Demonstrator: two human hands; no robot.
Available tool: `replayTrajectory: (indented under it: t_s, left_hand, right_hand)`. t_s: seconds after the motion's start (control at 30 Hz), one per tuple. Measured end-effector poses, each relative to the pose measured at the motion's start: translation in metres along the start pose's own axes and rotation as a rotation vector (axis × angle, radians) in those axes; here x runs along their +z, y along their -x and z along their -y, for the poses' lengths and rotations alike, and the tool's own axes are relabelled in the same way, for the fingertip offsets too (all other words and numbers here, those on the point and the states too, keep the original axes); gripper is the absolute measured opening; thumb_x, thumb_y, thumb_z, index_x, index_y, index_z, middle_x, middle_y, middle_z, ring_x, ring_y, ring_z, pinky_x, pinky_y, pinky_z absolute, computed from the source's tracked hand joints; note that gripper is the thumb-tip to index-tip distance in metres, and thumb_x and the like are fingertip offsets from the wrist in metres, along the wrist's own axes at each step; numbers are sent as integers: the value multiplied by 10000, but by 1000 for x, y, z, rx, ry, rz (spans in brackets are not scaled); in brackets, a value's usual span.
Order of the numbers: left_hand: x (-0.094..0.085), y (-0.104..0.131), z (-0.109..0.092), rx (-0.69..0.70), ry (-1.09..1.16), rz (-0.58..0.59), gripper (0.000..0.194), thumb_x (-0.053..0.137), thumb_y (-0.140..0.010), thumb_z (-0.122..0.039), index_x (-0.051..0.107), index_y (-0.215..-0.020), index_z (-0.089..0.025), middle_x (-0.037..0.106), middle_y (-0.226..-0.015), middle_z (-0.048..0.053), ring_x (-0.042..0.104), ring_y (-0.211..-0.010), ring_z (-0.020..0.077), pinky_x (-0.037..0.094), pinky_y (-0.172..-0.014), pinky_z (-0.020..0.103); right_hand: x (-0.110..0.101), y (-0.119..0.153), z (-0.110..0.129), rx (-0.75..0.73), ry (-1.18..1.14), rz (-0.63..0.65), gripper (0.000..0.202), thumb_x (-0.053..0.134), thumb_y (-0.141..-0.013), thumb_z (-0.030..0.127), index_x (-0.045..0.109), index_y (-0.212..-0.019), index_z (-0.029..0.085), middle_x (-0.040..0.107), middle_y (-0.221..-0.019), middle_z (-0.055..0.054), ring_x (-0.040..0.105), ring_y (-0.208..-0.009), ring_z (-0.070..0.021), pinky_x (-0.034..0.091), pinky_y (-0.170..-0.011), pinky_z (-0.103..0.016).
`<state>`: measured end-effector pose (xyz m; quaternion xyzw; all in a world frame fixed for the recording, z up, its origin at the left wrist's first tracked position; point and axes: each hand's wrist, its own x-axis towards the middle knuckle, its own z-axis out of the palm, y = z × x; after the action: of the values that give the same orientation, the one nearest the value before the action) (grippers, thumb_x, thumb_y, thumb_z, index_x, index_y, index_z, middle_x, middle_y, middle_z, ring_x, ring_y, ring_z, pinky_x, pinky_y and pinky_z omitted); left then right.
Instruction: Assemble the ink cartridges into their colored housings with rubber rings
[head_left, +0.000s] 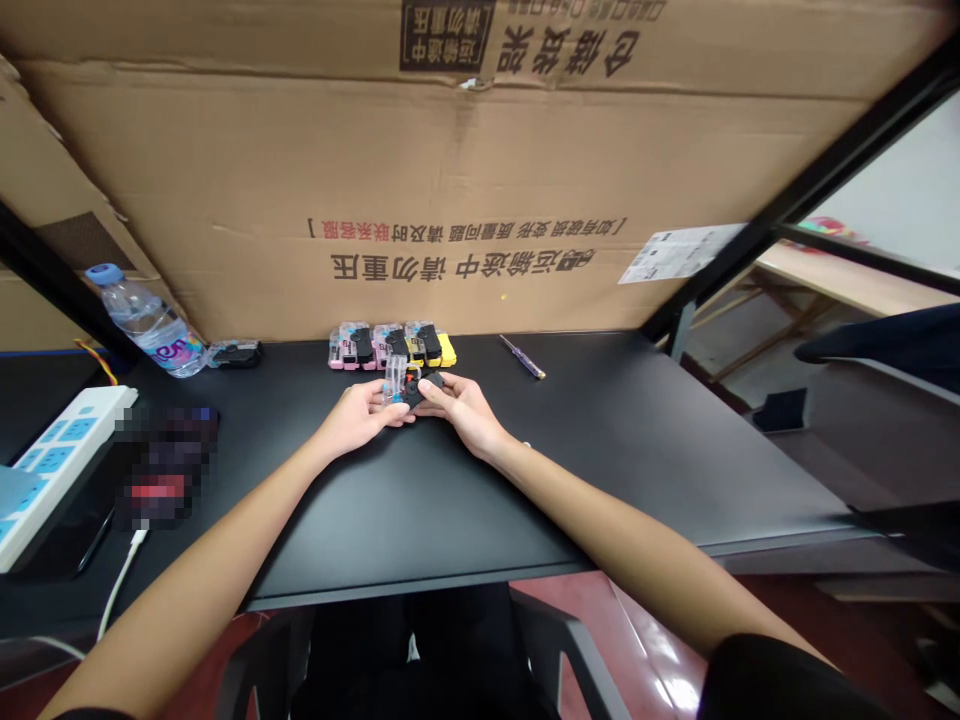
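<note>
My left hand and my right hand meet over the dark table, both closed on a small plastic device of clear and black parts. Its clear part sticks up by the left fingers, with bits of blue and red showing. My right thumb presses on the black part. Just behind the hands, several similar small devices stand in a row against the cardboard: pink-and-black ones and a yellow-and-black one. Fingers hide the underside of the held device.
A screwdriver lies to the right. At left are a water bottle leaning on the cardboard, another clear-and-black device, a phone with a white cable and a power strip. A cardboard sheet walls the back.
</note>
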<state>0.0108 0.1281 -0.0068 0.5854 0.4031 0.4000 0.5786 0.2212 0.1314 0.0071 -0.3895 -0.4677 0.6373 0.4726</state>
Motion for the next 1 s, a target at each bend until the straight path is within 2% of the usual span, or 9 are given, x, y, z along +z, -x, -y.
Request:
replayTrajectory:
  t_s: [0.3,0.47,0.57,0.7,1.0]
  left_hand:
    - [2,3,-11,-30,93,14,630,911,-812,-520,713,-1258,-122,828,-1111,169,829,-1009,311,678,-928,426]
    - [3,2,-7,-10,109,-28,660,899,-806,-574,677,-1248,-138,825,-1098,155,834,-981,300,682,-905,417]
    - [3,0,-5,11,110,-43,609,885,-829,-560,650,-1205,-143,827,-1031,141,837,-944,293,683,-888,420]
    - [1,0,-5,10,111,3,567,874,-854,-527,633,-1201,-149,825,-1012,133,839,-931,290,679,-892,431]
    - [1,3,-5,34,20,6,480,863,-878,-471,632,-1149,-148,821,-975,125,842,-892,276,687,-837,396]
  right_hand:
    - [-2,-1,-1,12,-18,14,487,941,-746,557,766,-964,158,800,-962,-79,767,-830,-199,651,-899,-388]
    - [-5,-4,-5,-22,-5,25,514,930,-754,574,753,-1012,166,798,-966,-76,779,-883,-226,651,-937,-425]
    - [-6,-6,-4,-59,58,6,524,906,-780,587,749,-1057,172,791,-970,-74,779,-888,-238,656,-933,-447]
    - [-6,-4,0,-105,120,9,523,897,-795,583,759,-1096,178,792,-1023,-80,770,-872,-227,663,-914,-435]
    - [-3,-3,-2,-7,22,-3,509,934,-746,595,777,-969,166,798,-968,-84,770,-823,-204,663,-883,-390]
